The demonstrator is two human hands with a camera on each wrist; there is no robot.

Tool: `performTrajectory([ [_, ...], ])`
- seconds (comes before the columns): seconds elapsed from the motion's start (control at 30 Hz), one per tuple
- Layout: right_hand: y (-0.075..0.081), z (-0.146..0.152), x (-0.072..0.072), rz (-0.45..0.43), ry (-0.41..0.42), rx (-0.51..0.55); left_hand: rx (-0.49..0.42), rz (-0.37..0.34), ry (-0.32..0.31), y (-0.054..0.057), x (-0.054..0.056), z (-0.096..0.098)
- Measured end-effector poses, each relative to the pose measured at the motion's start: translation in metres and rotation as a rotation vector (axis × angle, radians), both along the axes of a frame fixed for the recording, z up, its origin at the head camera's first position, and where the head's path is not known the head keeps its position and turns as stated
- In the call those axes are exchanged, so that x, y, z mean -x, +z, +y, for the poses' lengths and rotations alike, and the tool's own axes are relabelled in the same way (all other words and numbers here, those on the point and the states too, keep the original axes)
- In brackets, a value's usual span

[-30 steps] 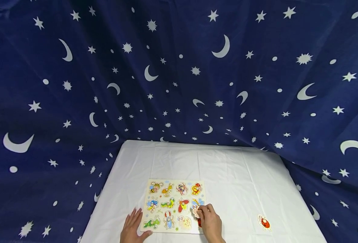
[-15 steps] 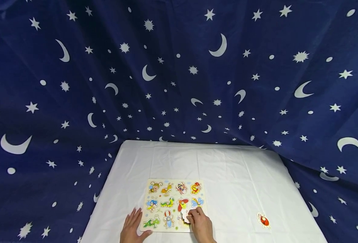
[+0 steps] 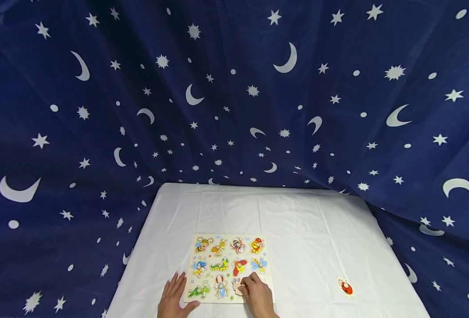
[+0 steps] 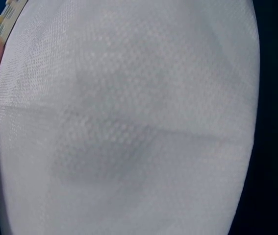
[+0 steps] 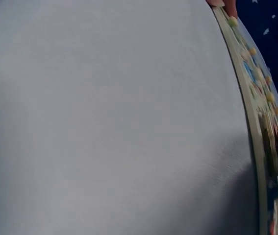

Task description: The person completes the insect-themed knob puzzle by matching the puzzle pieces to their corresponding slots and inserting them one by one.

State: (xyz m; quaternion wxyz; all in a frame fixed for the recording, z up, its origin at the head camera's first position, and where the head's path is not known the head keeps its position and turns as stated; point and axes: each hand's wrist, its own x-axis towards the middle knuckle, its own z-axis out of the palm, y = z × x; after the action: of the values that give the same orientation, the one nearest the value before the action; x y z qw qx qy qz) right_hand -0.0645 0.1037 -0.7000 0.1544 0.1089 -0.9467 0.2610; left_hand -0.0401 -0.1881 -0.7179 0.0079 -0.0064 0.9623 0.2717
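Note:
A wooden peg puzzle board (image 3: 228, 237) lies on the white-covered table, with colourful insect pieces seated in rows. My left hand (image 3: 172, 295) rests flat at its lower left corner, fingers spread and the thumb on the front edge. My right hand (image 3: 258, 295) pinches a pale pink puzzle piece (image 3: 236, 287) with blue eyes, over the front row just right of the blue beetle piece (image 3: 220, 288). In the right wrist view the held piece (image 5: 270, 142) stands tilted at the board's surface. My right hand covers the board's lower right corner.
A red ladybug piece (image 3: 345, 288) lies alone on the white tablecloth (image 3: 306, 247), well right of the board. A dark blue curtain (image 3: 234, 110) with moons and stars hangs behind the table and along its sides.
My right hand has moved left along the front row with the pale pink piece, from the board's right side to the spot beside the blue beetle. My left hand has stayed put.

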Motion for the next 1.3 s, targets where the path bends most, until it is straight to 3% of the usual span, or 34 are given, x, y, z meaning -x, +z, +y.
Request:
performTrajectory([
  [0.33, 0.0002, -0.0049, -0.003, -0.04, 0.046, -0.026, 0.016, -0.015, -0.007, -0.0036, 0.0006, -0.0012],
  [0.53, 0.0016, -0.0046, -0.0059, -0.056, 0.016, -0.054, -0.01, 0.013, -0.008, -0.003, -0.0017, 0.0006],
  [0.8, 0.0022, -0.0036, -0.0064, -0.075, -0.011, -0.037, 0.002, -0.051, -0.019, 0.0004, 0.001, -0.0019],
  [1.3, -0.001, -0.0053, -0.0072, -0.107, -0.03, -0.048, -0.015, -0.072, -0.024, -0.0013, 0.0034, -0.0032],
])
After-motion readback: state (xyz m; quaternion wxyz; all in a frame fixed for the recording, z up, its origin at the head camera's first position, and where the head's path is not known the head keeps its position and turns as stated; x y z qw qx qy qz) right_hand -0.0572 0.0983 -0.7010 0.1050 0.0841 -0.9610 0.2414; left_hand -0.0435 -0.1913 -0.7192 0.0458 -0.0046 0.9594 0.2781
